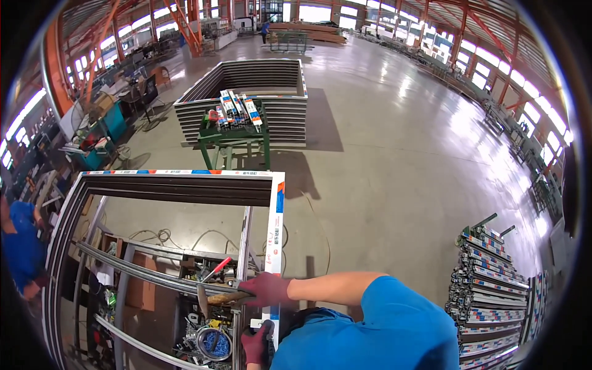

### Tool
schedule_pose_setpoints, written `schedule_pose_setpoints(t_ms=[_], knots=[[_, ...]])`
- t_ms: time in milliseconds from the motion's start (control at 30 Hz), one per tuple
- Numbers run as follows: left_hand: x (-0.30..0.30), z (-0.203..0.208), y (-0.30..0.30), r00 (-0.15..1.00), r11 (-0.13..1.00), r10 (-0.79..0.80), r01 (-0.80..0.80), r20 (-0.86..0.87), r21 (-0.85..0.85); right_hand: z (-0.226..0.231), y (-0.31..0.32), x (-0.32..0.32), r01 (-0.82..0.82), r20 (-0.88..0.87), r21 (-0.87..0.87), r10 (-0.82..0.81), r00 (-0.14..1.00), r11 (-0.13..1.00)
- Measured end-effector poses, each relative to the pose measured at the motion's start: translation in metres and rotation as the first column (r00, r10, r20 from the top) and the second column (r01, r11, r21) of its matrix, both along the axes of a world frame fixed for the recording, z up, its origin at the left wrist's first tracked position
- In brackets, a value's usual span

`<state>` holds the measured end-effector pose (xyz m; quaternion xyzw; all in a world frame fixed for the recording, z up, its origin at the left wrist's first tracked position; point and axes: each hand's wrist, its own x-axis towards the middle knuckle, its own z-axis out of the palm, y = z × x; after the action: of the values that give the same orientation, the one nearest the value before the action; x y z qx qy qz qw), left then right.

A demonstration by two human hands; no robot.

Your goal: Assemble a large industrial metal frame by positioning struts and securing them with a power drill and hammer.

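My right hand (pixel 268 290), in a maroon glove, is closed at the near side of a window frame (pixel 277 234) wrapped in printed white film. Its fingers meet the end of a wooden-handled tool (pixel 225 298) that looks like a hammer, its metal head (pixel 202 301) pointing down. Lower down, my left hand (pixel 253 344), gloved alike, is closed around a dark, bulky tool (pixel 268 339) beside the frame's edge; its kind is partly hidden. Grey metal rails (pixel 148 271) run beneath the frame. A red-handled tool (pixel 217 269) lies close to the right hand.
Inside the frame sit a bowl of blue fasteners (pixel 213 343), loose hardware and a cardboard box (pixel 140 282). Ahead stand a green stand (pixel 234 137) holding wrapped profiles and a stack of frames (pixel 246 68). More profiles (pixel 493 296) are stacked right. A person in blue (pixel 23 246) is at left.
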<state>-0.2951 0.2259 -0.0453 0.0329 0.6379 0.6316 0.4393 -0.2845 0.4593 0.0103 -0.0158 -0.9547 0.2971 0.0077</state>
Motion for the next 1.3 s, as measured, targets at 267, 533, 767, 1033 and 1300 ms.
schedule_pose_setpoints(t_ms=[267,533,767,1033,1300], knots=[[0.001,0.001,0.003,0.995,0.996,0.090,-0.089,-0.045,0.026,-0.012,-0.002,0.000,0.021,-0.099,-0.005,-0.021,0.995,1.000],[0.001,0.011,0.004,0.993,0.996,0.090,-0.088,-0.078,0.029,-0.019,-0.002,-0.002,0.013,-0.103,0.029,-0.010,0.995,1.000],[0.000,0.001,0.003,0.984,0.993,0.112,-0.106,-0.142,0.051,-0.020,-0.002,0.000,0.017,-0.130,0.038,-0.012,0.991,0.999],[-0.001,-0.019,0.001,0.971,0.988,0.156,-0.149,-0.184,0.047,-0.018,-0.004,0.000,0.019,-0.124,0.028,-0.015,0.992,0.999],[0.001,-0.047,-0.004,0.839,0.968,0.117,-0.217,-0.531,-0.130,-0.013,-0.003,0.001,0.055,-0.117,0.008,-0.054,0.992,0.998]])
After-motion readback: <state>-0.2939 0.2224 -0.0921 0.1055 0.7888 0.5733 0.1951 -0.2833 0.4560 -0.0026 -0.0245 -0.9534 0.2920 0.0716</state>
